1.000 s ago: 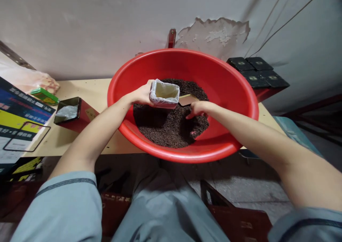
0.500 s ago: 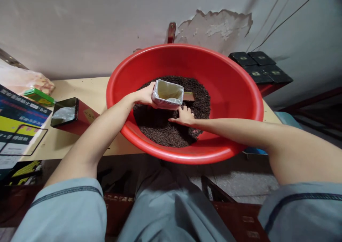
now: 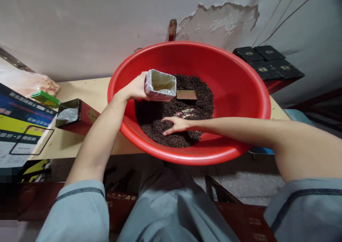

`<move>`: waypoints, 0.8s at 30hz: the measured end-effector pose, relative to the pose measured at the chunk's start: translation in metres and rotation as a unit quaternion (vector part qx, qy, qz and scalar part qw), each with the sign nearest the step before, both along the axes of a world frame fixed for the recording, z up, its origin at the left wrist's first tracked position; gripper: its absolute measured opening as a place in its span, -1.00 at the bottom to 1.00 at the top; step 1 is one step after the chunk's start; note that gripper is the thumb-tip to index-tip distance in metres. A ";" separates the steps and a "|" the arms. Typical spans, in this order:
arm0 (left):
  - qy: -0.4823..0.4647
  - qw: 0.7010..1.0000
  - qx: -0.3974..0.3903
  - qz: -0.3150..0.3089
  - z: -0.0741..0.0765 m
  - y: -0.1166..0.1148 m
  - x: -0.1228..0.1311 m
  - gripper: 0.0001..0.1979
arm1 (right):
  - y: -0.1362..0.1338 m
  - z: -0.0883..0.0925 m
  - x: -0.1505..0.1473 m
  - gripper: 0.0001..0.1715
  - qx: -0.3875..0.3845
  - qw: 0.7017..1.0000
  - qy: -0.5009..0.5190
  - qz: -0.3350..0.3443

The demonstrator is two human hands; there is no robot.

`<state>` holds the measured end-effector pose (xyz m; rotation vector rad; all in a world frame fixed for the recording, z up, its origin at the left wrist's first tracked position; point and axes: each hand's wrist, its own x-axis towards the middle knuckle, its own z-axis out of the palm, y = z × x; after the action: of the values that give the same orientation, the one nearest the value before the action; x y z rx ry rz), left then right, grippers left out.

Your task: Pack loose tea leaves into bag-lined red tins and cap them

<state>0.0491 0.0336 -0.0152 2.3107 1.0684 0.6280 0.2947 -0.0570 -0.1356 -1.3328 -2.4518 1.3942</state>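
My left hand (image 3: 137, 87) is closed around the side of a rectangular box (image 3: 161, 87) lined with clear plastic. The box is tilted, its open mouth towards me, over a big red basin (image 3: 195, 159). Dark loose granules that look like dry tea leaves (image 3: 176, 140) cover part of the basin's bottom. My right hand (image 3: 176, 125) is among them, thumb and fingers apart, some fingertips touching the leaves. Behind it a small rectangular lid (image 3: 187, 95) with a gold rim lies on the leaves. A patterned patch (image 3: 187, 112) of the basin's bottom shows beside the hand.
On the pale table (image 3: 85, 88) at left lies an open red tin (image 3: 85, 117) with plastic inside. Further left are a green box (image 3: 45, 98), a printed carton (image 3: 22, 128) and a black rectangular frame (image 3: 32, 153). Several black-topped tins (image 3: 269, 62) stand behind right.
My left hand has shifted the lined box left and a little up. My right hand has moved left and down from the box, its fingers spreading. The lid and patterned patch are now uncovered.
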 end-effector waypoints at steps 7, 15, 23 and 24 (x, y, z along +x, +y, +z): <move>-0.006 1.000 -0.006 0.013 0.000 -0.001 0.001 -0.02 | -0.006 0.009 -0.005 0.26 -0.129 0.988 0.048 -0.077; 0.012 1.000 0.004 0.007 -0.002 0.002 0.001 0.00 | -0.014 0.004 -0.007 0.24 -0.355 0.911 0.148 -0.149; 0.005 1.000 0.002 0.007 -0.005 0.003 -0.001 0.03 | -0.020 0.010 -0.004 -0.58 -0.435 0.873 0.129 -0.179; 0.003 1.000 0.002 0.003 -0.004 0.002 0.000 0.00 | -0.018 0.015 -0.005 -0.66 -0.420 0.880 0.114 -0.190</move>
<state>0.0487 0.0354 -0.0193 2.3144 1.0791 0.6259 0.2894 -0.0751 -0.1210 -1.4994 -1.3206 2.4117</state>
